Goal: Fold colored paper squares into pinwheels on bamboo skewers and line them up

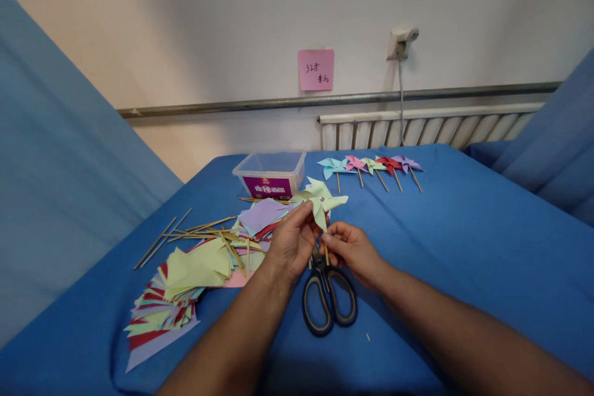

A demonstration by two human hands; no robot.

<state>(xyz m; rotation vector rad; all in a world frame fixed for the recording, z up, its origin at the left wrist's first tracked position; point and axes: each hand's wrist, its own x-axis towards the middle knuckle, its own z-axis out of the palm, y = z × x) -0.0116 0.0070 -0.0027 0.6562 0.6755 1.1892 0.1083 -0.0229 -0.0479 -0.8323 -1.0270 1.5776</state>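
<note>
A pale green paper pinwheel [320, 199] is held up over the blue-covered table [464, 241]. My left hand [291, 241] pinches its paper blades from the left, fingertips near the metal pin at its centre. Just below the blades, my right hand [353, 249] grips the pinwheel's thin wooden stick. Black-handled scissors [328, 300] lie flat on the cloth directly under both hands.
Cut coloured paper squares [185, 284] and loose wooden sticks [195, 232] lie spread at the left. A clear plastic box [270, 174] stands behind them. Several finished pinwheels [371, 167] lie in a row at the back. Blue cloth hangs on both sides; a radiator [431, 127] lines the wall.
</note>
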